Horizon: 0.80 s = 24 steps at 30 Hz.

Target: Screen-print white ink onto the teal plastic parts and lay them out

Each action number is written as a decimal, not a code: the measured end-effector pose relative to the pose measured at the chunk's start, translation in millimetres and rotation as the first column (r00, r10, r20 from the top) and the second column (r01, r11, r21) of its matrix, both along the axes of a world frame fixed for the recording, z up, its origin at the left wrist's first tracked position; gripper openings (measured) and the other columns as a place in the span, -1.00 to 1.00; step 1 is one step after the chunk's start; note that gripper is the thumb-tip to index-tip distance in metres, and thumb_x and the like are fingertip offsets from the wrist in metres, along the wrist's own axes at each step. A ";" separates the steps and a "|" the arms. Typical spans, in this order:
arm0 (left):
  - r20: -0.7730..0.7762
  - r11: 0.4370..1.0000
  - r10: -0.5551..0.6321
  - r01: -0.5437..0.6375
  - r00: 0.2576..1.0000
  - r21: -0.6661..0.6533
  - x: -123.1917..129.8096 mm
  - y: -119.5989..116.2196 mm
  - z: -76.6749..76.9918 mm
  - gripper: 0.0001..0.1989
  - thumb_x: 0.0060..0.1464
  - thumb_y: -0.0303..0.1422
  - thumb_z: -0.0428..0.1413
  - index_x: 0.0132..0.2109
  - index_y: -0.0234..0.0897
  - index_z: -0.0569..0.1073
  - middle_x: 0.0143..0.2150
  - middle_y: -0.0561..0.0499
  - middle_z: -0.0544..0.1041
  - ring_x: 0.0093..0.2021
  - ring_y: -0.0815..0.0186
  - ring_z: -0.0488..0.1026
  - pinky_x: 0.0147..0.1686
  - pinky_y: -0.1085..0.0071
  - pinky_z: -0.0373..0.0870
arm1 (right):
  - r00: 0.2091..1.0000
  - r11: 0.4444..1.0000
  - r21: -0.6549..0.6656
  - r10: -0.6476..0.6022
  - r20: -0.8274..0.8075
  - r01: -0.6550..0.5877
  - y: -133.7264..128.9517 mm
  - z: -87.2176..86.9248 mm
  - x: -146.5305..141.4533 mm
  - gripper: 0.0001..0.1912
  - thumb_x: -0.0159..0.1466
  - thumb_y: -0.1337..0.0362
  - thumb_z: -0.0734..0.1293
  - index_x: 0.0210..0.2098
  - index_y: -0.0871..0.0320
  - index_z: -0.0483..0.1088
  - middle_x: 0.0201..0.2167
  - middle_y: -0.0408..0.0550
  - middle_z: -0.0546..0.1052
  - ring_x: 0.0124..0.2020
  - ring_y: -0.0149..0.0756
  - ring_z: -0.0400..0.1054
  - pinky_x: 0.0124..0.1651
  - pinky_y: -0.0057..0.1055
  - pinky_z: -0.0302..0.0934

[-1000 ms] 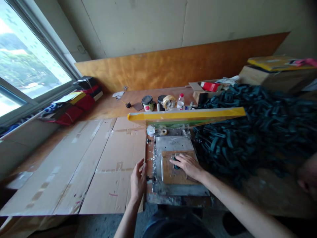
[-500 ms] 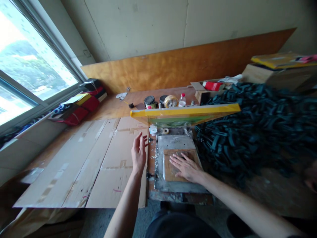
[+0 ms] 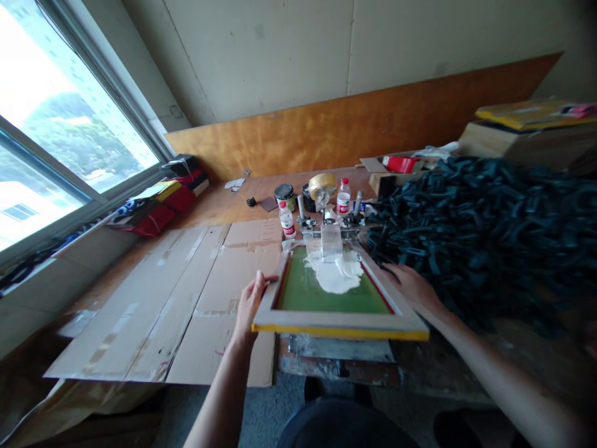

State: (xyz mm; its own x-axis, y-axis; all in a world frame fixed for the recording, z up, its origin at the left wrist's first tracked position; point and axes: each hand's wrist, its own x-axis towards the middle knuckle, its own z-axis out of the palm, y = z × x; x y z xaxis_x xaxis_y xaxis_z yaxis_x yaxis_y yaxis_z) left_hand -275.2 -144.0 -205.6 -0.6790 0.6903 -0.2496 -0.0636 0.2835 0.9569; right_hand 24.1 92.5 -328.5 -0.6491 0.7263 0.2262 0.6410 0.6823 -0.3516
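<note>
Squarely before you, between your two hands, is a pale grey rectangular frame with a yellow front edge, holding a green mesh panel. It lies above a flat grey metal plate, whose near strip shows below. Thick white paste spreads over the mesh's far half, and a pale upright rectangular block stands at the paste's far side. Your left hand is at the frame's left side, thumb raised, one finger reaching the rim. Your right hand is at the right side, fingers pointing inward. Whether either hand pinches the rim, I cannot tell. Flattened brown cardboard sheets cover the table leftward; a heap of dark blue-green pieces fills the right. Behind stands a clear red-capped bottle.
</note>
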 end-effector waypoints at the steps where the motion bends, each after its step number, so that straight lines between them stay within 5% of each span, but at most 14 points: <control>1: 0.034 0.997 -0.033 0.035 0.999 -0.067 3.7 -12.9 -16.4 -0.34 0.01 0.12 0.05 -0.03 -0.39 0.52 -0.44 -0.01 0.53 -0.44 0.34 0.44 -0.50 0.50 0.32 | 0.999 1.000 -0.016 -0.022 -0.027 0.022 7.2 9.7 -2.7 -0.60 0.37 0.12 0.10 0.00 0.17 0.41 -0.13 0.10 0.54 -0.12 -0.09 0.44 -0.10 -0.12 0.36; 6: 0.018 0.978 -0.039 0.042 0.999 -0.206 18.8 -43.4 -100.3 -0.18 -0.05 0.06 0.15 0.27 -0.31 0.25 -0.47 0.07 0.52 -0.44 0.32 0.46 -0.45 0.46 0.36 | 0.983 0.988 0.045 0.149 -0.104 -0.145 -3.8 52.6 -68.9 -0.47 0.24 0.25 0.31 0.19 0.20 0.22 0.15 0.12 0.33 0.14 -0.08 0.23 0.15 -0.17 0.19; 9: -0.044 0.969 -0.025 0.014 0.999 -0.246 20.5 -44.9 -129.1 -0.28 0.02 -0.01 0.11 0.25 -0.30 0.27 -0.44 0.04 0.53 -0.41 0.29 0.48 -0.40 0.43 0.39 | 0.970 0.969 0.059 0.240 0.026 -0.241 -21.7 58.4 -108.9 -0.40 0.15 0.35 0.39 0.17 0.18 0.22 0.08 0.12 0.35 0.09 -0.06 0.24 0.09 -0.19 0.22; 15: -0.068 0.964 -0.062 0.042 0.996 -0.263 16.1 -46.5 -140.3 -0.40 0.07 -0.10 0.09 0.21 -0.26 0.32 -0.34 -0.02 0.59 -0.32 0.23 0.53 -0.30 0.37 0.43 | 0.920 0.956 -0.109 0.291 0.262 -0.271 -29.6 53.2 -122.0 -0.85 0.16 0.29 0.40 -0.26 0.14 0.41 -0.27 -0.01 0.51 -0.17 -0.19 0.37 -0.18 -0.40 0.24; 19: -0.051 0.961 -0.095 0.078 0.994 -0.265 15.8 -47.3 -138.2 -0.45 0.10 -0.11 0.06 0.19 -0.25 0.34 -0.33 -0.02 0.60 -0.29 0.21 0.54 -0.27 0.35 0.44 | 0.923 0.968 -0.112 0.249 0.293 -0.225 -30.0 56.0 -111.9 -0.88 0.21 0.23 0.34 -0.28 0.14 0.41 -0.28 0.01 0.52 -0.23 -0.21 0.40 -0.23 -0.41 0.22; 24: -0.043 0.963 -0.103 0.089 0.994 -0.253 17.3 -46.8 -135.8 -0.48 0.12 -0.12 0.04 0.18 -0.22 0.36 -0.30 -0.03 0.61 -0.28 0.22 0.55 -0.25 0.35 0.43 | 0.940 0.981 -0.042 0.195 0.279 -0.191 -46.8 43.5 -106.5 -0.92 0.21 0.41 0.25 -0.37 0.15 0.38 -0.35 0.02 0.49 -0.23 -0.21 0.35 -0.19 -0.40 0.18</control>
State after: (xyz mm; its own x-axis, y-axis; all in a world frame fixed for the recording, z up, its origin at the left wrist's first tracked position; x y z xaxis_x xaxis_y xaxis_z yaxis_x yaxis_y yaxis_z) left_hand -258.0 -190.7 -341.5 -0.6302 0.6731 -0.3871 0.0265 0.5169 0.8556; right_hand -82.4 45.7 -285.0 -0.8127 0.5827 0.0050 0.5716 0.7989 -0.1872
